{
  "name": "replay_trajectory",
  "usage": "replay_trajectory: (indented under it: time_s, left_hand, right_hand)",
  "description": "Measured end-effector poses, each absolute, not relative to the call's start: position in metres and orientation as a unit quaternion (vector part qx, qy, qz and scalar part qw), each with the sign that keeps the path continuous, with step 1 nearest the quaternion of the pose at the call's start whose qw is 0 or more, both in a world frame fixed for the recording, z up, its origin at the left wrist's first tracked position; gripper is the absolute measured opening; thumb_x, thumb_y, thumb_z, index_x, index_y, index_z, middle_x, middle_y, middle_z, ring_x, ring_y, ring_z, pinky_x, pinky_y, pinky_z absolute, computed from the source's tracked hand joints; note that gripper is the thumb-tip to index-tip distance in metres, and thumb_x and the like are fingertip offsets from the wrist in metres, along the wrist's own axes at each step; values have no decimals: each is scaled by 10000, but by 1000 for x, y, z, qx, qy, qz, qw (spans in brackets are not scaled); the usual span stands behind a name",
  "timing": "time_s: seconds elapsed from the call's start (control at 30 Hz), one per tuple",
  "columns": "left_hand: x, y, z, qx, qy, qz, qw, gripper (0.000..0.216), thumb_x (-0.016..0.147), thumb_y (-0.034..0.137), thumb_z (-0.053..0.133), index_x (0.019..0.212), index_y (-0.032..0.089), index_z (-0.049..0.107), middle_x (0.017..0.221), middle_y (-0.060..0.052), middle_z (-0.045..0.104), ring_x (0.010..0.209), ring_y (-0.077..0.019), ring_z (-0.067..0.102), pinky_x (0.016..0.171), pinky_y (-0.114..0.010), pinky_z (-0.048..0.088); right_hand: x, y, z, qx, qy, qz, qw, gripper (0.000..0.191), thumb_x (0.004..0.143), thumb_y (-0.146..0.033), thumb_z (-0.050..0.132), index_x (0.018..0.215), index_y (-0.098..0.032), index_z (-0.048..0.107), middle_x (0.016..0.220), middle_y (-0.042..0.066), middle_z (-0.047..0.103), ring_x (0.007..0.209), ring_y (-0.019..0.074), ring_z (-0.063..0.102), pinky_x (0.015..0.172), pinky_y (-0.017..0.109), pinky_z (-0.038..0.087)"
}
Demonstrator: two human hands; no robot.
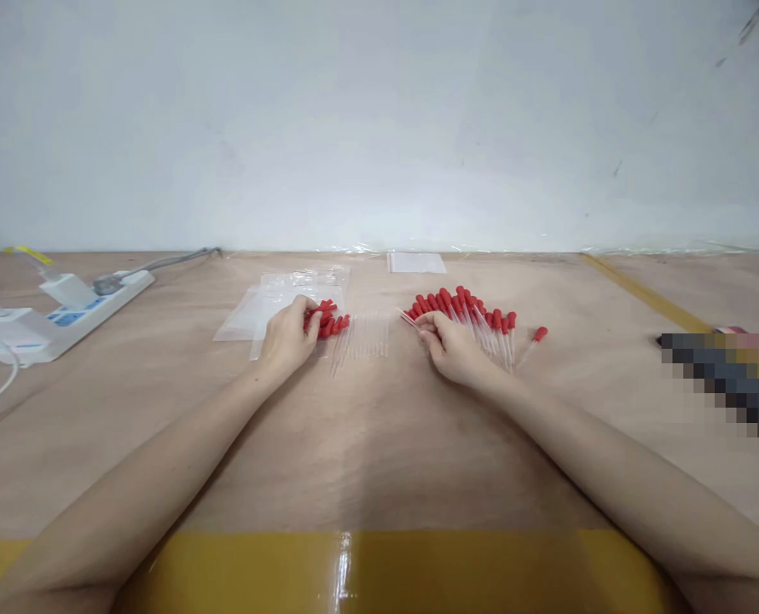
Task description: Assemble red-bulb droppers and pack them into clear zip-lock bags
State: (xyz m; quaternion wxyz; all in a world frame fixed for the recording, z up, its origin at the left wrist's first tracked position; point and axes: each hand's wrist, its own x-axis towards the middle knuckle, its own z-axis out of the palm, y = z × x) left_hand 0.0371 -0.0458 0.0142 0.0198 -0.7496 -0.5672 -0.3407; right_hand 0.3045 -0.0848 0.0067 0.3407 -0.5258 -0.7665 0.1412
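Where clear dropper tubes (370,334) lie in a row: right hand (457,345), right of it; left hand (286,333), left; red-bulbed droppers (462,298), right; loose red bulbs (332,327), left, touching left hand, finger grip indeterminable; 1 single tube (408,318), right, pinched in right-hand fingers, axis slanting left and away.

Brown tabletop (354,443) beneath red-bulbed droppers (461,298), clear tubes (370,334), bags (242,317), power strip (89,315)

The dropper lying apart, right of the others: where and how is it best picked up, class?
Probably hold the dropper by its red bulb, coming from the right: the bulb is its thickest part and points right, away from the other droppers, while its thin clear tube slants toward the near left.
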Motion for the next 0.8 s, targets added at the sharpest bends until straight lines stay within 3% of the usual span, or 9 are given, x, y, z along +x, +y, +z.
replay_trajectory:
  time_s: [0.17,0.37,0.47,0.57,0.67,0.8]
  left_hand:
    - [38,-48,14,-760,-561,-325,35,112,808,243,463,821,189,561,809,-41,632,700,-185,582,625,-288,422]
    - [38,-46,16,-737,-538,-408,27,303,784,201,467,1077,170,537,973,-69,601,825,-185,592,722,-308,464]
    - [47,-50,13,-717,-515,-462,-83,275,778,206,475,1020,156,593,1004,-78,595,829,-166,603,744,-302,482]
    - [65,-64,7,-683,-497,-463,-268,239,739,269,568,935,141,613,894,-75,647,697,-151,611,622,-280,495]
    - [83,-82,3,-683,-476,-451,-320,235,679,326,655,829,152,604,773,-49,655,561,-122,570,506,-244,449]
    - [91,-94,1,-690,-455,-441,-350,227,705,366,641,795,172,566,673,-16,635,501,-108,544,446,-221,401]
  right_hand:
    - [304,-83,-4,-496,-774,105,379,257,845,-178,380,1038,-148,547,981,100,608,936,184,558,825,320,418]
    - [302,-86,-5,-473,-783,89,394,201,838,-173,386,946,-163,556,915,84,596,867,174,554,775,307,429]
    - [299,-89,-5,-478,-778,90,397,186,850,-211,386,937,-173,547,896,74,603,836,172,555,745,297,425]
    - [296,-94,-4,-469,-781,95,401,183,861,-259,402,917,-177,555,859,66,616,789,165,559,712,285,418]
    - [293,-99,-2,-446,-796,92,398,192,871,-265,399,907,-176,565,857,65,624,790,163,561,720,289,400]
    - [291,-102,-2,-430,-813,84,382,194,874,-262,400,918,-178,569,842,59,627,787,166,558,707,290,375]
